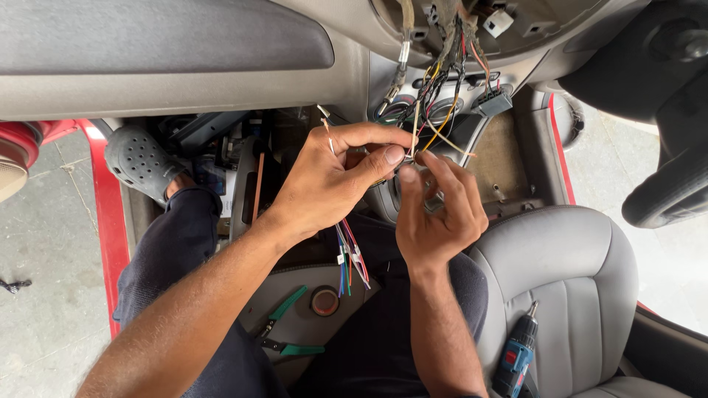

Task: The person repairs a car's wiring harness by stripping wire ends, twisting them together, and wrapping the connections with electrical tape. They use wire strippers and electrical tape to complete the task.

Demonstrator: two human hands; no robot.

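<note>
**Both hands pinching car wiring under dash**

Left hand (335, 180) grip pressed together, thumb and forefinger pinching thin wire ends (415, 144) from the multicoloured wiring harness (442, 88) hanging out of the open dashboard cavity. Right hand (439, 210) fingertips pinch the same wires, just beside. Loose coloured wire bundle (352, 258) dangles below left palm. Green-handled pliers (284, 324) on floor; blue cordless screwdriver (516, 357) on grey seat (582, 280).

A bundle of thin coloured wires (431, 110) hanging from the grey dashboard was pinched between the left hand (332, 180) and right hand (436, 214); a blue cordless drill (516, 357) lay on the near grey seat (575, 280).
</note>
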